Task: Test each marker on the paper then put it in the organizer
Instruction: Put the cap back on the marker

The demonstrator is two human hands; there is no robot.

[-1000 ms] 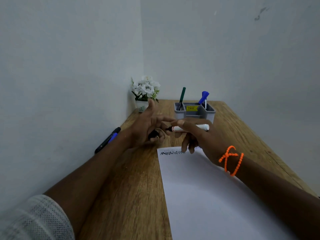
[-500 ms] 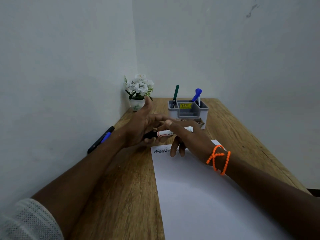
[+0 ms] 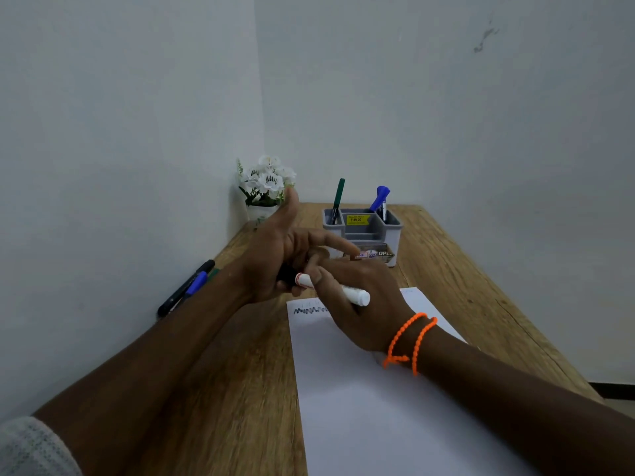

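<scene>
- Holding a white-barrelled marker [image 3: 338,291] crosswise above the top edge of the paper [image 3: 378,407]: right hand [image 3: 357,304] has its fingers curled round the barrel, blunt white end poking out toward the wrist.
- Left hand [image 3: 275,255] meets the marker's other end; lower fingers are curled round a dark piece there, likely the cap [image 3: 285,274], mostly hidden. Thumb sticks up, forefinger stretched out toward the organizer. Cannot tell whether the cap is seated on the marker or just off it.
- Paper lies flat on the wooden desk [image 3: 464,269], under the right forearm. A black zigzag scribble [image 3: 309,310] sits at its top left corner, partly covered by the right hand.
- Grey organizer [image 3: 391,235] stands at the far end of the desk, beyond both hands and apart from them. Green marker [image 3: 338,197] upright in its left compartment; blue marker [image 3: 379,199] leaning in the right compartment. Yellow sticker [image 3: 357,219] on the middle partition, printed label on the front wall.
- Loose markers [image 3: 187,288] lie along the desk's left edge against the wall: one black, one with a blue part; a hint of green beside them, too hidden to name.
- Small pot of white flowers [image 3: 266,180] in the far left corner, just behind the raised thumb.
- Orange beaded bracelet [image 3: 410,341] on the right wrist; pale knit sleeve [image 3: 31,448] at the left upper arm.
</scene>
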